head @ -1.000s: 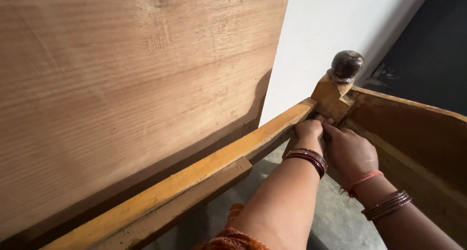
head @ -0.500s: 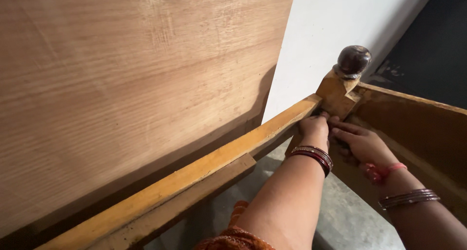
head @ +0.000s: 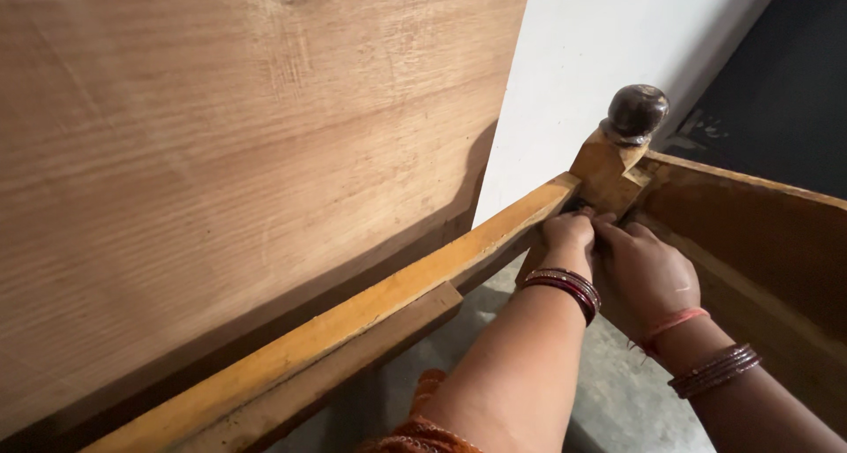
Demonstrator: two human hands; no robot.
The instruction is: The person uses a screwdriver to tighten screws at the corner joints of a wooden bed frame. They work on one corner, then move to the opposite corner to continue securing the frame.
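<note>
Both hands (head: 609, 254) seemingly grip the bed frame's corner post (head: 609, 166).

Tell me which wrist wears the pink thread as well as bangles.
The right wrist: a pink thread sits near the hand, with bangles farther up the arm. The left wrist shows dark red bangles only.

A big flat wooden board (head: 238, 153) stands up on the left. Behind it is a plain white wall (head: 609, 38). Down low, the floor (head: 618, 391) is grey. A dark area (head: 785, 109) shows at the far right.
</note>
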